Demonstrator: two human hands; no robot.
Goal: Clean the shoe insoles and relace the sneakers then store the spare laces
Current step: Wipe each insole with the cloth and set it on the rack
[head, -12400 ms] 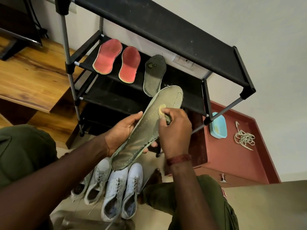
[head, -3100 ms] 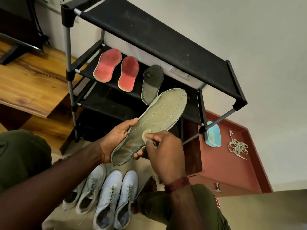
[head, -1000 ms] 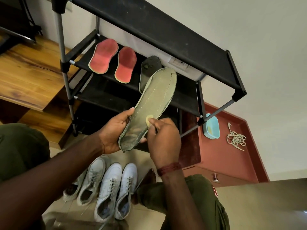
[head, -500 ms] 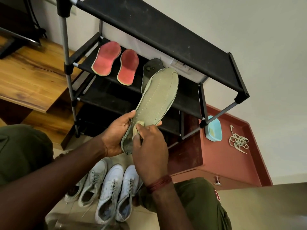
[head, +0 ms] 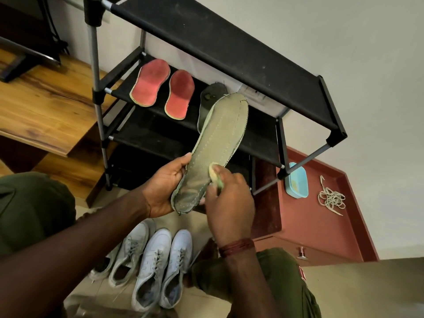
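My left hand (head: 164,187) grips the heel half of a long grey-green insole (head: 220,138), held up in front of the shoe rack. My right hand (head: 229,203) pinches a small yellow-green sponge (head: 215,175) and presses it on the insole's lower middle. Two red insoles (head: 150,82) (head: 179,95) and a dark grey insole (head: 210,97) lie on the rack's middle shelf. Several white sneakers (head: 156,267) stand on the floor below my hands. A bundle of pale spare laces (head: 331,199) lies on the red cabinet top.
The black shoe rack (head: 229,44) stands against the wall. A light blue dish (head: 296,182) sits on the red cabinet (head: 321,228) beside the rack's leg. A wooden bench (head: 46,106) lies to the left. My knees in green trousers flank the sneakers.
My right hand with the sponge has slid up and right along the insole from near the heel. My left hand keeps the same hold on the insole.
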